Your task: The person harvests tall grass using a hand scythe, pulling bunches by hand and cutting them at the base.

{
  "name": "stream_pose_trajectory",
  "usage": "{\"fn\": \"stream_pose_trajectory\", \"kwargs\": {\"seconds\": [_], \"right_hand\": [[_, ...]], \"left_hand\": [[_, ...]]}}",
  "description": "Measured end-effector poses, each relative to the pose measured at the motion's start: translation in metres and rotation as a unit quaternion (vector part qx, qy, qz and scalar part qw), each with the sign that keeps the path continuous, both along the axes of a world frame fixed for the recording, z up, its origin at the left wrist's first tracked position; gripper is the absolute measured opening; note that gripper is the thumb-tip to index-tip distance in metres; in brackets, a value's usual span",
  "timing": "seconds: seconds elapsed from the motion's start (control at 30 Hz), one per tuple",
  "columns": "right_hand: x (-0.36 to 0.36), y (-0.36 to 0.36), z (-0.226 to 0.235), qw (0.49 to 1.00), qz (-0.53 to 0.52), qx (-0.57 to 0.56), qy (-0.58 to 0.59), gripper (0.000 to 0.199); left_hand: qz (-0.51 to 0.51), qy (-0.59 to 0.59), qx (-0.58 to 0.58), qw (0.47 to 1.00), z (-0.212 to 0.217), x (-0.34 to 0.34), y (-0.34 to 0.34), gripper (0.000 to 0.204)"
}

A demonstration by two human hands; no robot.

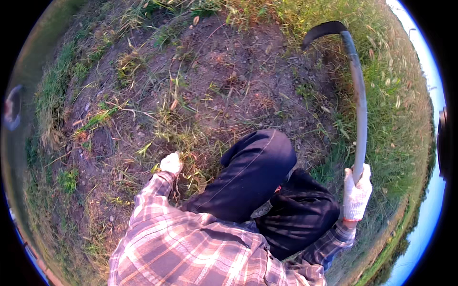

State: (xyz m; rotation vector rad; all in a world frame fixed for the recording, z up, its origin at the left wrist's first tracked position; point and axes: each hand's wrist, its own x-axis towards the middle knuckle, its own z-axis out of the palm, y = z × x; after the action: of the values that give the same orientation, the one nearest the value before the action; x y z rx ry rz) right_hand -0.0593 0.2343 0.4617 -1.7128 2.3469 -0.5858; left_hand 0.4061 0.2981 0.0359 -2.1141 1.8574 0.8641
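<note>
My right hand (357,193), in a white work glove, grips the handle end of a long curved sickle (357,81) whose dark blade arcs up and away to the upper right. My left hand (171,163), also gloved in white, is down at the ground and closed on a tuft of dry cut grass (183,143). My knees in dark trousers (260,167) are bent between the two hands, and my plaid sleeves come in from the lower edge.
Bare brown soil (224,71) with scattered straw and small green tufts lies ahead. Taller green grass (391,95) borders the right side and the far edge. A grassy strip (52,95) runs along the left.
</note>
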Motion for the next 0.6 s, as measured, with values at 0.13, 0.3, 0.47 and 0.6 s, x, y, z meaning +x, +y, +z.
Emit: {"fn": "stream_pose_trajectory", "kwargs": {"seconds": [0.13, 0.3, 0.47, 0.6], "right_hand": [[0.000, -0.042, -0.013, 0.985, 0.111, 0.128, 0.047, 0.027], [-0.031, -0.035, -0.031, 0.948, 0.133, 0.250, 0.144, 0.026], [-0.062, -0.055, -0.069, 0.905, 0.104, 0.394, 0.120, 0.029], [-0.103, -0.084, -0.095, 0.882, 0.136, 0.440, 0.094, 0.028]], "left_hand": [[0.094, -0.005, -0.351, 0.932, -0.010, -0.023, 0.012, 0.043], [0.087, -0.085, -0.039, 0.992, -0.064, -0.051, -0.036, 0.045], [0.065, -0.159, 0.062, 0.983, -0.094, -0.027, -0.041, 0.047], [0.049, -0.195, 0.113, 0.973, -0.110, -0.019, -0.048, 0.048]]}}
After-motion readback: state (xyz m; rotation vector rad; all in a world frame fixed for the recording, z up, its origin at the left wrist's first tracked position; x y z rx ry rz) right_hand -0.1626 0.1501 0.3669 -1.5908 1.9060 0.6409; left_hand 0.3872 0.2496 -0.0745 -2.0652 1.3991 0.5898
